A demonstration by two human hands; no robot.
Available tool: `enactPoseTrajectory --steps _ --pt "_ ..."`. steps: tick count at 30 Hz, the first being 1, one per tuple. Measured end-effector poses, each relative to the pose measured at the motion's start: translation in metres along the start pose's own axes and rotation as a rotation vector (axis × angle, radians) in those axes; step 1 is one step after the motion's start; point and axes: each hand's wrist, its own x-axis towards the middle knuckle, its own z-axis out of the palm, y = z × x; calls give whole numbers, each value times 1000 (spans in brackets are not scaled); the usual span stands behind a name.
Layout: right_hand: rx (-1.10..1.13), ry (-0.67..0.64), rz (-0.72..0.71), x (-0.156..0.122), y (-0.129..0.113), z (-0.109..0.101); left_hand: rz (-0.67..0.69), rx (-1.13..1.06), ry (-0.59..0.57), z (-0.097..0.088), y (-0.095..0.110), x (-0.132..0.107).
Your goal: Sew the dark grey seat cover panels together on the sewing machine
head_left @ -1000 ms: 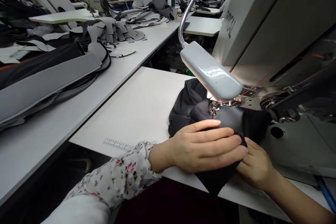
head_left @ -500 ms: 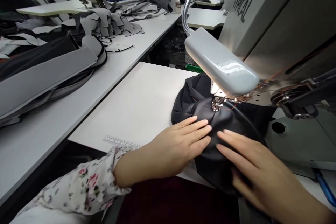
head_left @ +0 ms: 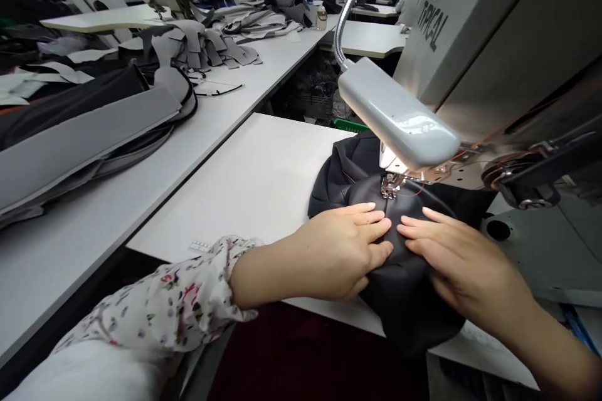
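A bunched dark cloth piece [head_left: 404,307] lies on the white sewing table [head_left: 235,188], its far part running under the metal presser foot [head_left: 390,186] of a grey industrial sewing machine [head_left: 470,37]. My left hand [head_left: 338,254] lies flat on the cloth, just left of the presser foot. My right hand [head_left: 463,257] rests on the cloth to the right, fingertips pointing toward my left hand. Neither hand grips a fold. The needle is hidden behind the glossy grey lamp head [head_left: 397,114].
A long white table [head_left: 113,169] on the left bears stacked grey and black cut pieces [head_left: 202,47]. A small white scale [head_left: 201,246] lies at the sewing table's front edge. A co-worker in white [head_left: 411,3] sits far back, among further sewing stations.
My right hand has come from under my left hand onto the top of the cloth. The hands now lie side by side, and the view has shifted slightly.
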Motion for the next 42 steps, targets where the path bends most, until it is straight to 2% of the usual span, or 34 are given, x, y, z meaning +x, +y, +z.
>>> enactPoseTrajectory --steps 2,6,11,15,21,26,30,37,42 --pt "0 63 -34 3 5 0 -50 -23 -6 -6 -1 0" --pt "27 37 -46 12 4 -7 -63 -89 -67 -11 -3 0" --pt "0 -44 44 14 -4 2 -75 -41 -57 5 2 -6" --pt "-23 -30 71 12 -5 5 -66 -52 1 11 0 -9" --pt "-63 24 51 17 3 2 -58 -45 36 7 -11 -4" --pt "-64 52 49 14 14 11 -46 -67 86 8 -20 2" --pt "-67 86 49 13 22 16 -53 -59 79 7 -28 7" --pt "-65 166 49 18 30 23 -33 -190 144 9 -47 11" --pt "-78 217 58 22 38 34 -75 -247 160 14 -58 15"
